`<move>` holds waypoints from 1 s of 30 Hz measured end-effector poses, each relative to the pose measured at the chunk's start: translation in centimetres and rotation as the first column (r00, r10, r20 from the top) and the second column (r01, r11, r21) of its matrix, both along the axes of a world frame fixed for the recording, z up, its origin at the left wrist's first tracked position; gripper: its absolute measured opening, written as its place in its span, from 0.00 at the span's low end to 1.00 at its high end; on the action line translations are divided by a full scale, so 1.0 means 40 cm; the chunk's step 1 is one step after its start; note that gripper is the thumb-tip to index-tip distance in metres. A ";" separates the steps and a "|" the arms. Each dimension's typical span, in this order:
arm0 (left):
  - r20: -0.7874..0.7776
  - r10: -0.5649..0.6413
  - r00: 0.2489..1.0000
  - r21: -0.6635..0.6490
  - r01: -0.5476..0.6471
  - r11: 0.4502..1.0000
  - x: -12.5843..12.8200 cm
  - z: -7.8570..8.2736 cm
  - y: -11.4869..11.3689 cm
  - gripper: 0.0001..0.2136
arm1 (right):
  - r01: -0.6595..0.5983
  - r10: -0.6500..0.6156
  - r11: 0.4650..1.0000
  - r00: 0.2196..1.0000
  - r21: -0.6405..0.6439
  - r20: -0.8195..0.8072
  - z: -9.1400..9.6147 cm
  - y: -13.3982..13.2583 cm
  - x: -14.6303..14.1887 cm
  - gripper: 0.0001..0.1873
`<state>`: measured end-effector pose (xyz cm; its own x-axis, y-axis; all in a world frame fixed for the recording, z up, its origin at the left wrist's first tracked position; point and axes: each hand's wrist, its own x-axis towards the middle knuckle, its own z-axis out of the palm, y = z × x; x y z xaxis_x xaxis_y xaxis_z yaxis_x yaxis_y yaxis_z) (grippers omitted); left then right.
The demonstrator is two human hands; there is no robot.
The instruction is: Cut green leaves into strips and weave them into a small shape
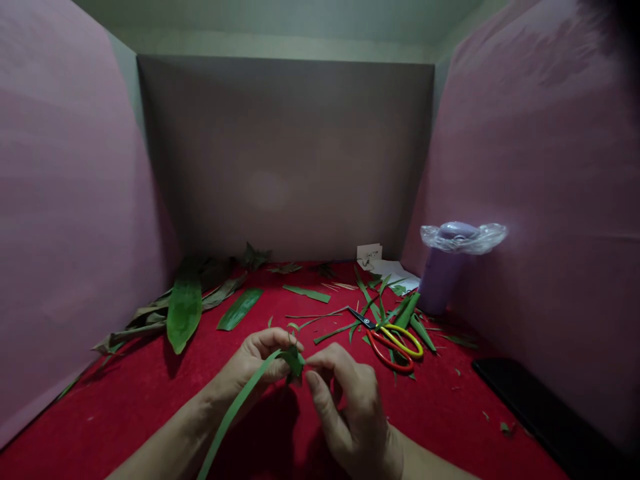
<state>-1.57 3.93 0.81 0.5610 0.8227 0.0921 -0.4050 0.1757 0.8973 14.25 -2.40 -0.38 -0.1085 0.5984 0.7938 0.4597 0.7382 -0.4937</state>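
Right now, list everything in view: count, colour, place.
scissors: 1, red-yellow handles, right
container: 1, purple, back right
plastic: 1, clear, on container
card: 1, white, back
paper: some, white, by card
slab: 1, black, right edge
cloth: 1, red, underneath
leaf pile: 1, green-brown, left
leaf pieces: many, green, on cloth
sticks: several, pale, back centre
walls: 3, pink sides, grey back
folded leaf: 1, green, in left hand
left hand: 1, bare, centre
right hand: 1, bare, centre

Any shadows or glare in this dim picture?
Head view: dim overall, upper right corner nearly black; dark shadows on the red cloth near the bare left hand and bare right hand; glints on crinkled clear plastic; faint pale spot on the grey back panel.
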 end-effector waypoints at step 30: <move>-0.133 -0.151 0.980 0.048 0.159 0.986 -0.029 0.030 0.006 0.19 | -0.315 0.289 0.863 0.949 -0.396 -0.126 0.043 0.037 0.035 0.06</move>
<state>-2.72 4.18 2.01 0.6916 0.7201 0.0565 -0.2581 0.1733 0.9505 15.65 -0.91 1.33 -0.2962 0.8144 0.4990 0.2062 0.5647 -0.7992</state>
